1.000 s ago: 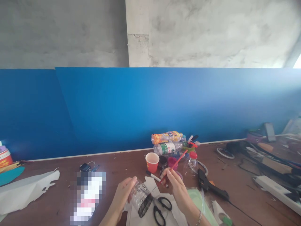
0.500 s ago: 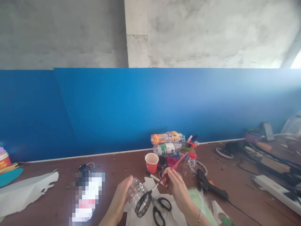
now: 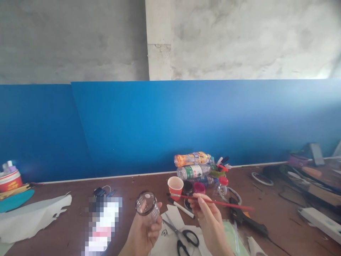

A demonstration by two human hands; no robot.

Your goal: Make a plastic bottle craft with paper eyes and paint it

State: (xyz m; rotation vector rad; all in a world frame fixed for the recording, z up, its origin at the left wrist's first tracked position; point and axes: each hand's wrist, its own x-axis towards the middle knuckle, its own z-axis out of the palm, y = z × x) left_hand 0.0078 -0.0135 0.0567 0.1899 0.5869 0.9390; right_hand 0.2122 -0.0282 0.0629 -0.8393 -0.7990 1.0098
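Note:
In my left hand [image 3: 145, 231] is a clear, ribbed plastic bottle piece [image 3: 153, 213], cut open, with a dark band around its upward-facing rim. My fingers wrap around its side. My right hand [image 3: 210, 217] pinches a red-handled paintbrush [image 3: 223, 203], held nearly level, its dark bristles pointing left in front of the paper cup [image 3: 176, 185]. Below and between my hands, black-handled scissors [image 3: 183, 238] lie on white paper [image 3: 173, 215]. Beside the cup stand a dark paint jar [image 3: 188, 187] and a magenta jar [image 3: 199, 188]. A white marker [image 3: 185, 209] lies in front of them.
Plastic bottles [image 3: 193, 171] lie stacked by the blue panel [image 3: 186, 117]. A red-capped bottle [image 3: 223, 186] and a black glue gun [image 3: 247, 220] are at the right, near a white power strip [image 3: 321, 224]. A pixelated bright object [image 3: 102, 224] and torn white sheet [image 3: 34, 217] lie left.
The bottle piece has turned so its dark rim faces up, away from the scissors. My right hand has swung the brush from a downward slant to nearly level, its bristles off the rim.

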